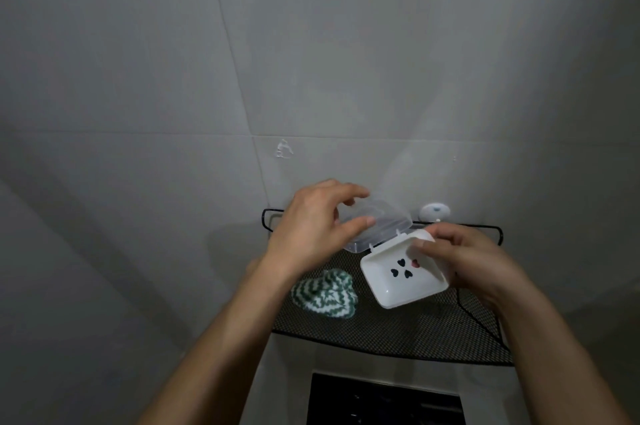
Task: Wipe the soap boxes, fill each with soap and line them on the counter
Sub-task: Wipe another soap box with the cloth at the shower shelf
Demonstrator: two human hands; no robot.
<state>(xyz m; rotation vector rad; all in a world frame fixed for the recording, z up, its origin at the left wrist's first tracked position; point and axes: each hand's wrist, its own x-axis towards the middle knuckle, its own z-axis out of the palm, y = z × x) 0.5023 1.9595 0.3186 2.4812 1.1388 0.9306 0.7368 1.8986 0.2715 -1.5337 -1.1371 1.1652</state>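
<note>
Soap box [403, 280], white base w/ clear lid [377, 222] swung open, held above mesh shelf [398, 334]. L hand [311, 227] fingers curl round lid; R hand [471, 254] pinches base rim. Green-white cloth [323, 293] lies on shelf, left of box.

Left hand [313, 223] and right hand [474, 261] both raised (fingers curled).

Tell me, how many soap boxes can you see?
1. The soap box is open and held above the black shelf, left hand on its clear lid, right hand gripping its white base. Others may be out of view.
</note>
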